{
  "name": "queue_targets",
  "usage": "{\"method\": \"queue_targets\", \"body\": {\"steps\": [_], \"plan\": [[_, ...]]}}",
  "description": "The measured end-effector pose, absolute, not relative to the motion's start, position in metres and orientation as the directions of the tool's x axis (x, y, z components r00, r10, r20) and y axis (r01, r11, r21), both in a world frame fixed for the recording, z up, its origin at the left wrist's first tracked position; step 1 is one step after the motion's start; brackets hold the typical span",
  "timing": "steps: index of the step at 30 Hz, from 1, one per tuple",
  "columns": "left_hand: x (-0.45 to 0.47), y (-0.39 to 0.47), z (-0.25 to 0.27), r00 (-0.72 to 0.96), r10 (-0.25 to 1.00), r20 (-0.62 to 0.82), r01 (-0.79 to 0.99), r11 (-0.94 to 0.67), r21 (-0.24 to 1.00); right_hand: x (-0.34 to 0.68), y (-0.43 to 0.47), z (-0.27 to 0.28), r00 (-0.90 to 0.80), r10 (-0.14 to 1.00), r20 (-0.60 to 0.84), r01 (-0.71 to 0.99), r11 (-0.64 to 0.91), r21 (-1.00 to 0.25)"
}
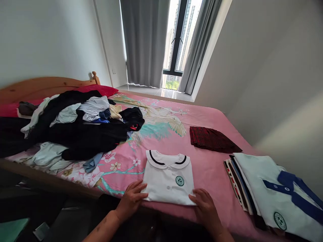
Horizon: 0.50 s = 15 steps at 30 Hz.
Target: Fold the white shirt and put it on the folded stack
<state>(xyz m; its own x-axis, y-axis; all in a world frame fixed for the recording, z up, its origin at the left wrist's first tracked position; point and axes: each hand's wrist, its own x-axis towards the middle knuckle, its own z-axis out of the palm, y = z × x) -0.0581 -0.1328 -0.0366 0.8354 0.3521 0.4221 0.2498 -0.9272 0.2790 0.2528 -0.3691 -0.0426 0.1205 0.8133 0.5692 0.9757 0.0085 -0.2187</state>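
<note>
A folded white polo shirt (168, 178) with a black-trimmed collar and a green round badge lies on the pink bedsheet (209, 168) near the front edge. My left hand (131, 198) rests flat at its lower left corner, fingers touching the fabric. At the lower right corner my right hand (205, 205) touches the shirt's edge in the same way. Neither hand grips anything; both lie with fingers spread on the bed beside the shirt.
A big heap of unfolded dark and pale clothes (75, 127) covers the bed's left side. A folded red plaid garment (212, 138) lies further back on the right. A stack of folded shirts (272, 191) sits at the right edge. Wall on the right, window behind.
</note>
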Motion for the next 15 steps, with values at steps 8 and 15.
{"method": "queue_targets", "body": {"steps": [8,15], "plan": [[-0.019,-0.159,0.01,0.841,0.341,0.421,0.237,-0.93,0.28,0.211,-0.336,0.005,0.289,0.762,0.579,0.919,-0.053,-0.39],[0.037,-0.171,-0.024,0.819,0.532,0.215,0.483,-0.842,0.241,0.178,-0.282,-0.032,0.419,0.886,0.201,0.895,-0.364,-0.258]]}}
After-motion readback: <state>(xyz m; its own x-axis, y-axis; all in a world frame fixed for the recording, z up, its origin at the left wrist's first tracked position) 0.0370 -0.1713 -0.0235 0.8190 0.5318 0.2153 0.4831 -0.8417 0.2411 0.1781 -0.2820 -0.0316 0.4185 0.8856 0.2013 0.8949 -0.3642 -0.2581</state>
